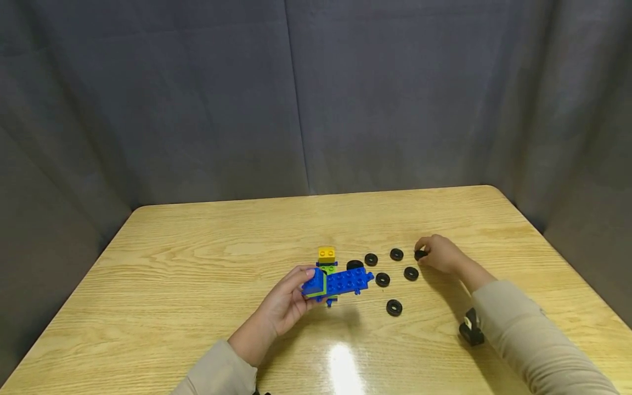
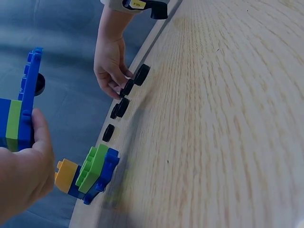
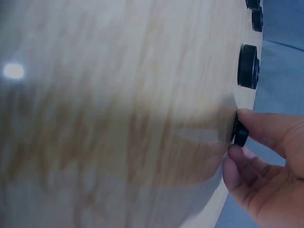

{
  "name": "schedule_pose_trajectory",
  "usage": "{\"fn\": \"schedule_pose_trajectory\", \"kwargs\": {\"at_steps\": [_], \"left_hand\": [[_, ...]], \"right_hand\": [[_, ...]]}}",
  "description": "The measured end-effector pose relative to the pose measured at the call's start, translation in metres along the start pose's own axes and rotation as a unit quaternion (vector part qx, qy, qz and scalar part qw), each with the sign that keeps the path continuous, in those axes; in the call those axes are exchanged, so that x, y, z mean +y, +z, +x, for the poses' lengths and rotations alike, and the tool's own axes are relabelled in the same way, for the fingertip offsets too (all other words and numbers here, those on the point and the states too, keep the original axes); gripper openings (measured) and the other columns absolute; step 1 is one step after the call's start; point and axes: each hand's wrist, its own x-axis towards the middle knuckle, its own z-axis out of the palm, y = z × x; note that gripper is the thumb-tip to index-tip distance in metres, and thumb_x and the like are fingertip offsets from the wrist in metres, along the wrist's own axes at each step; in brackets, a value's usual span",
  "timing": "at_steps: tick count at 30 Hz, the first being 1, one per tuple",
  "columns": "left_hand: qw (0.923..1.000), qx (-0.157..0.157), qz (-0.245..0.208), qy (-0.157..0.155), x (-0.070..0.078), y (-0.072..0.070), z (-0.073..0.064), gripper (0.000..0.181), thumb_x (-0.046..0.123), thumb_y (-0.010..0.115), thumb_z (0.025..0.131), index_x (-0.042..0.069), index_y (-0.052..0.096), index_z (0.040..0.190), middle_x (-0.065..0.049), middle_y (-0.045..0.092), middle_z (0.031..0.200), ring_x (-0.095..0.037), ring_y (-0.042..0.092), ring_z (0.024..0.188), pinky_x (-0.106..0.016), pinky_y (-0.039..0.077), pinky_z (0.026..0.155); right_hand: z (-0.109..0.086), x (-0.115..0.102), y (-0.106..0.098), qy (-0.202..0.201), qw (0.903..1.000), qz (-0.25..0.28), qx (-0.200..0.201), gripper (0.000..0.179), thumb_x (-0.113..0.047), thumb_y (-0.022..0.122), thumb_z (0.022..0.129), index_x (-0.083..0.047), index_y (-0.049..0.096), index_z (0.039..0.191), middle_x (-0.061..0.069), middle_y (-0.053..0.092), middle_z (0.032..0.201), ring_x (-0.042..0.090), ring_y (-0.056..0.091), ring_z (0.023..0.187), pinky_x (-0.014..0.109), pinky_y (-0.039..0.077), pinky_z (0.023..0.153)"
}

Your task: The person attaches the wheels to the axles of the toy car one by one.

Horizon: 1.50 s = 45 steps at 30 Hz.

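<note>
Left hand (image 1: 288,304): while its thumb lies over a sloped blue block, its fingers curl beneath, so it grips the blue chassis (image 1: 348,280) above the desk (image 1: 197,247).
Chassis: in the left hand, the block and its lime stripe at the fingers, the studded plate reaching out to the right, past the fingertips.
Fitted wheel (image 2: 40,84): on the plate's side away from the left hand, clear of the desk.
Right hand (image 1: 441,255): stretched out farther than the left, pinching a small black wheel (image 3: 241,135) between thumb and fingers.
Pinched wheel: at the right hand's fingertips, close to the desk surface.
Loose wheels (image 1: 396,258): five black ones lying on the desk between the hands, the closest just beside the right hand's fingers.
Brick build (image 2: 91,169): yellow, blue and lime, just beyond the left hand, partly hidden behind the chassis in the head view.
Sleeves (image 1: 523,329): beige, behind both hands.
</note>
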Motion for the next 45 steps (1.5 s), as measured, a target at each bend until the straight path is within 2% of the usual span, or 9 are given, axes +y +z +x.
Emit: {"fn": "schedule_pose_trajectory", "kwargs": {"at_steps": [9, 14, 17, 23, 29, 34, 38, 41, 45], "left_hand": [[0.9999, -0.009, -0.002, -0.009, 0.0, 0.001, -0.002, 0.012, 0.017, 0.043, 0.089, 0.009, 0.046, 0.096, -0.008, 0.051, 0.099, -0.017, 0.054, 0.085, -0.029, 0.045, 0.074], [0.9999, -0.004, -0.001, -0.016, 0.001, 0.001, -0.003, 0.011, 0.017, 0.042, 0.088, 0.009, 0.043, 0.096, -0.007, 0.052, 0.097, -0.016, 0.055, 0.083, -0.028, 0.045, 0.073], [0.9998, -0.009, -0.004, -0.018, 0.001, 0.001, -0.004, 0.014, 0.017, 0.041, 0.089, 0.008, 0.044, 0.099, -0.008, 0.05, 0.098, -0.016, 0.054, 0.084, -0.028, 0.046, 0.073], [0.9993, -0.027, -0.003, -0.025, 0.002, 0.0, -0.003, 0.022, 0.017, 0.038, 0.09, 0.006, 0.044, 0.107, -0.01, 0.048, 0.101, -0.016, 0.056, 0.082, -0.021, 0.047, 0.064], [0.9992, -0.022, -0.016, -0.03, 0.002, 0.001, -0.003, 0.024, 0.015, 0.04, 0.089, 0.002, 0.046, 0.109, -0.013, 0.048, 0.105, -0.02, 0.056, 0.086, -0.024, 0.048, 0.067], [0.9993, -0.021, -0.011, -0.029, 0.002, 0.001, -0.005, 0.032, 0.013, 0.041, 0.087, -0.005, 0.042, 0.114, -0.013, 0.051, 0.102, -0.021, 0.057, 0.086, -0.024, 0.047, 0.068], [0.9988, -0.037, 0.003, -0.032, 0.002, 0.002, -0.005, 0.039, 0.011, 0.04, 0.085, -0.009, 0.034, 0.119, -0.011, 0.054, 0.098, -0.02, 0.058, 0.085, -0.021, 0.046, 0.064], [0.9977, -0.058, 0.004, -0.035, 0.002, 0.002, -0.005, 0.04, 0.01, 0.04, 0.083, -0.006, 0.032, 0.12, -0.011, 0.053, 0.099, -0.022, 0.057, 0.085, -0.022, 0.046, 0.064], [0.9966, -0.073, -0.001, -0.039, 0.001, 0.003, -0.005, 0.034, 0.009, 0.042, 0.082, 0.002, 0.036, 0.115, -0.011, 0.052, 0.1, -0.021, 0.056, 0.085, -0.022, 0.044, 0.062]], "right_hand": [[-0.006, 0.0, -0.001, -0.002, 0.9999, 0.005, 0.014, 0.024, -0.001, 0.064, 0.071, 0.007, 0.055, 0.091, 0.013, 0.053, 0.076, 0.026, 0.05, 0.071, 0.04, 0.041, 0.065], [-0.009, -0.004, -0.002, -0.008, 0.9997, 0.017, 0.016, 0.024, -0.001, 0.062, 0.073, 0.007, 0.053, 0.094, 0.016, 0.055, 0.082, 0.03, 0.053, 0.078, 0.041, 0.042, 0.067], [-0.012, -0.006, -0.004, -0.012, 0.9993, 0.028, 0.023, 0.024, 0.001, 0.062, 0.074, 0.007, 0.053, 0.095, 0.019, 0.056, 0.085, 0.033, 0.053, 0.08, 0.042, 0.043, 0.068], [-0.017, -0.009, -0.008, -0.015, 0.9982, 0.044, 0.038, 0.025, 0.004, 0.059, 0.074, 0.008, 0.052, 0.097, 0.023, 0.055, 0.088, 0.034, 0.054, 0.08, 0.042, 0.044, 0.068], [-0.022, -0.015, -0.011, -0.027, 0.9968, 0.056, 0.05, 0.025, 0.005, 0.058, 0.074, 0.008, 0.053, 0.098, 0.022, 0.056, 0.09, 0.03, 0.055, 0.078, 0.038, 0.045, 0.065], [-0.029, -0.025, -0.012, -0.047, 0.9947, 0.06, 0.068, 0.025, 0.003, 0.061, 0.074, 0.007, 0.054, 0.098, 0.02, 0.056, 0.093, 0.026, 0.055, 0.077, 0.036, 0.045, 0.064], [-0.034, -0.032, -0.012, -0.06, 0.9935, 0.061, 0.075, 0.027, 0.003, 0.062, 0.074, 0.007, 0.054, 0.1, 0.02, 0.056, 0.096, 0.022, 0.053, 0.075, 0.034, 0.044, 0.064], [-0.037, -0.039, -0.013, -0.068, 0.9923, 0.069, 0.078, 0.028, 0.003, 0.062, 0.074, 0.007, 0.054, 0.101, 0.019, 0.055, 0.097, 0.02, 0.052, 0.074, 0.032, 0.044, 0.063], [-0.041, -0.047, -0.012, -0.074, 0.9912, 0.074, 0.081, 0.028, 0.003, 0.062, 0.074, 0.006, 0.054, 0.101, 0.017, 0.055, 0.097, 0.019, 0.052, 0.075, 0.032, 0.044, 0.064]]}}
